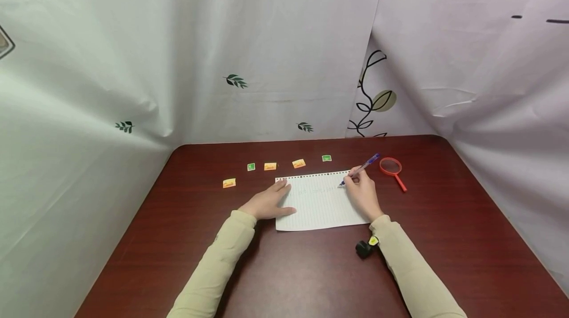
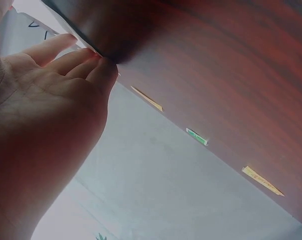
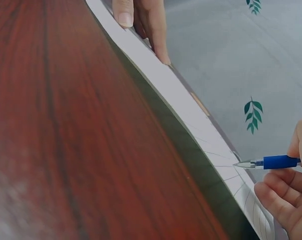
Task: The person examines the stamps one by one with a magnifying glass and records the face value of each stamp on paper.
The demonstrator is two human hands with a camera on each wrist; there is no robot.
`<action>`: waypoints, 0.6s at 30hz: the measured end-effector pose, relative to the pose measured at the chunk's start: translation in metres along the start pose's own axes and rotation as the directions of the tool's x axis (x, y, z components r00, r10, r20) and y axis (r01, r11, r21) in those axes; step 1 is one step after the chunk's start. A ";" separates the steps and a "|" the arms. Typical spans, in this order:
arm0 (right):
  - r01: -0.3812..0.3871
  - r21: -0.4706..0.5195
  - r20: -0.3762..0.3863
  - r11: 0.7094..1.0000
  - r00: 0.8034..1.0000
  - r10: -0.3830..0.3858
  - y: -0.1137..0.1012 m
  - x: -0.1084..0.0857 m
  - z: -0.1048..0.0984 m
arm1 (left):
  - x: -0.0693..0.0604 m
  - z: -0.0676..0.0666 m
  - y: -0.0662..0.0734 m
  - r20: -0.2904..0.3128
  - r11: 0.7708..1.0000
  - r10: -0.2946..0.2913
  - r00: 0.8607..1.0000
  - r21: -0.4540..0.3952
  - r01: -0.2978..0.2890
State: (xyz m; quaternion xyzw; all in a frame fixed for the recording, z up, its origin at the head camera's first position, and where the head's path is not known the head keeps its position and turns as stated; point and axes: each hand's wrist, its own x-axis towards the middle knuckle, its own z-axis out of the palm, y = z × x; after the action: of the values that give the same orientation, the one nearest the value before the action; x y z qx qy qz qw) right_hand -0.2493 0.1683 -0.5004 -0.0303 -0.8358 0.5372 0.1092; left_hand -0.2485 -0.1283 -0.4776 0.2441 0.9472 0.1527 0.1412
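Note:
A sheet of lined paper (image 1: 317, 209) with a row of punched holes along its far edge lies on the dark red table. Faint writing runs near its top. My left hand (image 1: 268, 202) rests on the sheet's left side, fingers fairly straight and thumb spread. At the right side, my right hand (image 1: 362, 193) pinches a blue pen (image 1: 368, 161), its tip at the paper by the end of the writing. The right wrist view shows the pen (image 3: 278, 162) between thumb and fingers, its point touching or just above the paper (image 3: 183, 120).
Several small orange and green stamp-like pieces, such as a green one (image 1: 326, 158) and an orange one (image 1: 229, 183), lie beyond and left of the paper. A red magnifying glass (image 1: 391, 166) lies to the right. White patterned cloth (image 1: 275, 51) hangs behind the table (image 1: 311, 273).

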 end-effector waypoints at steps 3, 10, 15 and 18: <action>-0.003 0.001 0.004 1.000 1.000 0.003 0.001 0.000 0.000 | 0.001 0.000 0.001 0.002 1.000 -0.002 1.000 -0.004 0.002; -0.004 0.000 0.005 1.000 1.000 0.004 0.001 0.001 -0.001 | 0.000 -0.001 0.001 0.002 1.000 -0.003 1.000 -0.001 0.003; -0.001 -0.004 0.003 1.000 1.000 0.001 0.003 0.001 -0.001 | -0.001 -0.002 0.002 0.000 1.000 -0.002 1.000 -0.004 0.002; 0.002 -0.005 -0.002 1.000 1.000 -0.002 0.003 0.001 0.000 | -0.002 -0.003 0.003 -0.001 1.000 -0.002 1.000 -0.009 0.002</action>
State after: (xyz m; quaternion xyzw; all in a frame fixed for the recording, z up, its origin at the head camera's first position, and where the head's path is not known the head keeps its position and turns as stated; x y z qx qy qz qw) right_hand -0.2505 0.1704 -0.5031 -0.0304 -0.8370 0.5351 0.1103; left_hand -0.2461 -0.1272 -0.4734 0.2425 0.9468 0.1568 0.1420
